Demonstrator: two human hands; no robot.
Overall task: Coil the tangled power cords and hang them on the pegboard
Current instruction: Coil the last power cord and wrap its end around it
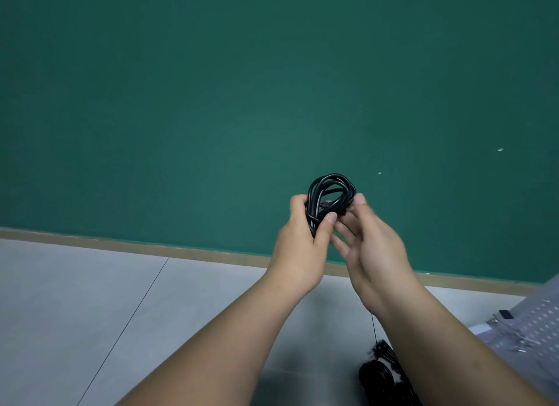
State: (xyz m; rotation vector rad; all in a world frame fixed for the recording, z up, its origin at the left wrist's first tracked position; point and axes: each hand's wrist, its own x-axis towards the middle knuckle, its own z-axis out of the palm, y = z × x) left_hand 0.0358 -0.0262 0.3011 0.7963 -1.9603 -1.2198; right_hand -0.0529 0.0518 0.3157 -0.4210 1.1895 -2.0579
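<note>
Left hand [302, 242] grips the coiled cord [331, 187] — right hand [375, 254] pinches its side (other fingers spread).

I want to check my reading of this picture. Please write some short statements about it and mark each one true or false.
1. The left hand grips a coiled black cord. True.
2. This cord hangs on the pegboard. False: it is held up in front of the green wall; the pegboard is at the lower right edge.
3. The right hand is at the cord's right side. True.
4. No other cords are in view. False: more black cords lie on the floor at the bottom.
5. The floor has grey tiles. True.
</note>
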